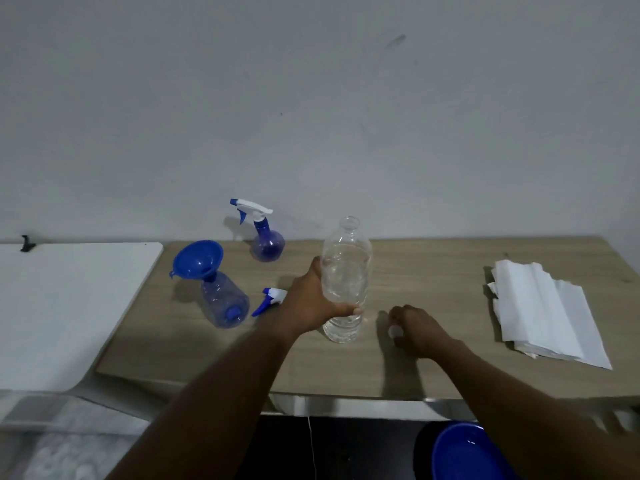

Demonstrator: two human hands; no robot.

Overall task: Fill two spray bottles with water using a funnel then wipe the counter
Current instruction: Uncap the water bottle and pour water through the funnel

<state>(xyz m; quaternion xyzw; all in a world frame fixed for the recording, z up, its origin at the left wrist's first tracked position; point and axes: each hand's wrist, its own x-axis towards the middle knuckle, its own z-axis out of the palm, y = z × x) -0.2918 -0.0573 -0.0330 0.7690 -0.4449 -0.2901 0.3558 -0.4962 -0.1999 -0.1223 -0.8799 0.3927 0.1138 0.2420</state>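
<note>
- The left hand (308, 303) wraps around the lower half of a clear water bottle (344, 278), its fingers (349, 310) curled round the near side and the thumb up against the left side.
- The water bottle stands upright near the middle of the wooden surface (433, 271), its mouth uncapped and water showing inside.
- The right hand (417, 329) rests on the surface just right of the bottle's base, apart from it, fingers curled together around a small white cap (394, 331).
- An open blue spray bottle (225, 301) stands to the left of the left hand, with a blue funnel (198, 259) seated in its neck; both lean in the wide-angle view.
- A detached spray head (272, 299), white and blue, lies on the surface between that bottle and the left wrist.
- A second blue spray bottle (266, 242), trigger head fitted, stands at the far edge by the wall (311, 98).
- A stack of white paper towels (543, 313) lies well to the right.
- A white board (69, 299) adjoins the surface on the left.
- A blue basin (464, 452) sits below the near edge, partly cut off.
</note>
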